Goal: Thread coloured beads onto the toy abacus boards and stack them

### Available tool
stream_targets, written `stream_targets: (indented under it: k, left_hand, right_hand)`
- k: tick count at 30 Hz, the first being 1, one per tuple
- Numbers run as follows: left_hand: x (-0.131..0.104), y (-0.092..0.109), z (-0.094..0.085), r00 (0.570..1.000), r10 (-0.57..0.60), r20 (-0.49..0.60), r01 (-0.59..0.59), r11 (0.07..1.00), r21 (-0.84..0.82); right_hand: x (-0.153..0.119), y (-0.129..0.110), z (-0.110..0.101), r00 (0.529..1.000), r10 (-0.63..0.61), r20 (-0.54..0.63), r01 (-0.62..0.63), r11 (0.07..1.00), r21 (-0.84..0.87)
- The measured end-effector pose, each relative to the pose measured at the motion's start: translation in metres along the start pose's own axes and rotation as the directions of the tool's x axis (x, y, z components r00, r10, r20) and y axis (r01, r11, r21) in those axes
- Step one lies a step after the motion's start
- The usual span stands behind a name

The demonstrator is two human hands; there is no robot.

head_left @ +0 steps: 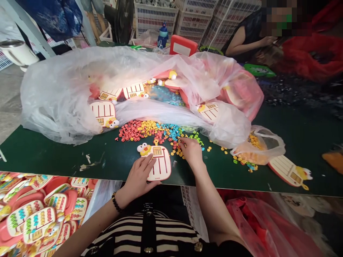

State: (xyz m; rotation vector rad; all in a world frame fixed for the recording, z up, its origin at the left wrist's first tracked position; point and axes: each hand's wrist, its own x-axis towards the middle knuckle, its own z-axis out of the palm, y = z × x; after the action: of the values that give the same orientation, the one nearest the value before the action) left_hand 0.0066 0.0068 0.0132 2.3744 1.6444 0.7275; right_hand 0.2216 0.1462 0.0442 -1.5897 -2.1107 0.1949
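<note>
A cream toy board (160, 172) with red slots and a yellow bird head lies on the dark green table (107, 160). My left hand (143, 173) rests on the board's left side, fingers spread over its surface. Just beyond the board are heaped small pieces in red (131, 131), yellow (149, 127), blue (173, 131) and green (197, 136). At the right edge of the heap my right hand (190, 151) has its thumb and fingers pinched together among loose pieces; whatever is between the fingertips is too small to make out.
Large clear plastic bags (59, 92) with more boards span the table behind the pieces. A small bag (259, 146) and another board (286, 170) lie at right. Finished-looking boards (40, 217) fill the lower left. A person (246, 41) sits across the table.
</note>
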Motion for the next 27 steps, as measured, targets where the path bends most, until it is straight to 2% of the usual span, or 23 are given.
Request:
stream_targets:
  k: [2, 5, 9, 12, 17, 21, 24, 27]
  left_hand:
    - [0.003, 0.002, 0.003, 0.999, -0.009, -0.036, 0.01, 1.0, 0.025]
    - [0.007, 0.003, 0.007, 0.998, 0.004, -0.06, -0.003, 1.0, 0.012]
    - [0.009, 0.002, 0.005, 0.997, 0.057, 0.045, -0.056, 0.998, -0.038]
    - [0.007, 0.002, 0.002, 0.992, 0.086, 0.094, -0.083, 0.996, -0.036]
    - [0.003, 0.003, 0.004, 0.997, 0.062, 0.046, -0.062, 0.998, -0.019]
    - [0.002, 0.001, 0.007, 0.997, 0.071, 0.005, -0.07, 0.997, -0.031]
    - [0.0, 0.0, 0.009, 0.996, 0.086, -0.016, -0.087, 0.995, -0.044]
    - [-0.001, 0.0, 0.009, 0.996, 0.086, -0.019, -0.087, 0.995, -0.048]
  right_hand:
    - [0.01, 0.006, 0.004, 0.997, 0.008, 0.076, -0.002, 0.998, -0.069]
    - [0.019, 0.007, 0.009, 0.992, -0.015, 0.123, 0.023, 0.998, -0.064]
    - [0.033, 0.015, 0.006, 0.963, -0.001, 0.269, -0.015, 0.998, 0.058]
    - [0.043, 0.024, 0.002, 0.939, -0.007, 0.343, -0.007, 0.999, 0.04]
    - [0.042, 0.03, -0.001, 0.936, -0.149, 0.32, 0.193, 0.975, -0.109]
    - [0.032, 0.029, -0.005, 0.954, -0.154, 0.258, 0.193, 0.972, -0.133]
    - [0.017, 0.017, -0.006, 0.991, -0.113, 0.077, 0.11, 0.993, 0.04]
    - [-0.004, -0.01, 0.0, 0.998, -0.059, -0.027, 0.065, 0.93, 0.362]
